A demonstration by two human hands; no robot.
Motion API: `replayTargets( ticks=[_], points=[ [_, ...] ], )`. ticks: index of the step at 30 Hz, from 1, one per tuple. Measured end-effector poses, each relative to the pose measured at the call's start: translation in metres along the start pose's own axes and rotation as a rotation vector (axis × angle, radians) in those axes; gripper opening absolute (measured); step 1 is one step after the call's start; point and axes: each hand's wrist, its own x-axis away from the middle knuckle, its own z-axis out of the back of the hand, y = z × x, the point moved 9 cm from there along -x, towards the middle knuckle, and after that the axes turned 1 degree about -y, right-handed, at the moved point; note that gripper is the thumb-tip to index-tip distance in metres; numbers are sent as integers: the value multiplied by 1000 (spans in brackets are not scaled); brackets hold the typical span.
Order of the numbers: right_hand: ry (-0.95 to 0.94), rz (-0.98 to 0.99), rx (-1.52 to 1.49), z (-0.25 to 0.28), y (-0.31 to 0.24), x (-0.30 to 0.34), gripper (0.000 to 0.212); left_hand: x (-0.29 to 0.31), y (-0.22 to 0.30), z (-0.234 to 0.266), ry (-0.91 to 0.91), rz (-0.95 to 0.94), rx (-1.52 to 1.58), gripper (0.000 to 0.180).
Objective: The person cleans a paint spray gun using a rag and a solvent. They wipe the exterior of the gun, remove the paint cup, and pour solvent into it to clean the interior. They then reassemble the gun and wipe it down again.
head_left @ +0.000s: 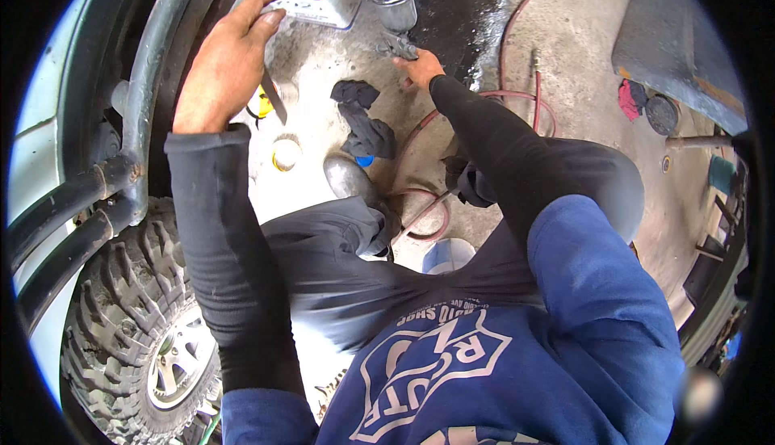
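Observation:
A rectangular white-and-blue metal can [327, 10] stands at the top of the view. My left hand [222, 65] reaches its near left edge, index finger and thumb closed at the can's corner; the other fingers are hidden. Below that palm a dark flat strip [273, 94] sticks out; whether I hold it cannot be told. My right hand [421, 68] is closed on a grey crumpled rag [397, 45], just below a round silver metal cup [393, 7].
Black rags [363, 126] and a yellow-rimmed lid [285, 154] lie on the concrete. A red air hose [502, 49] loops at right, past a dark wet patch [460, 17]. Left stand a knobby tire [121, 332] and a tubular bar [157, 49]; a metal panel [678, 33] leans far right.

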Motion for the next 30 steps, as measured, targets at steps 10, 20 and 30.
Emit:
replayTargets(
  ticks=[10, 20, 30],
  points=[
    [281, -94, 432, 18, 42, -5, 72, 27, -35, 13, -33, 155, 20, 39],
    [365, 269, 537, -55, -19, 87, 34, 49, -39, 22, -26, 189, 33, 39],
    [-30, 280, 1066, -129, -23, -1, 26, 37, -46, 23, -13, 261, 123, 34]
  ],
)
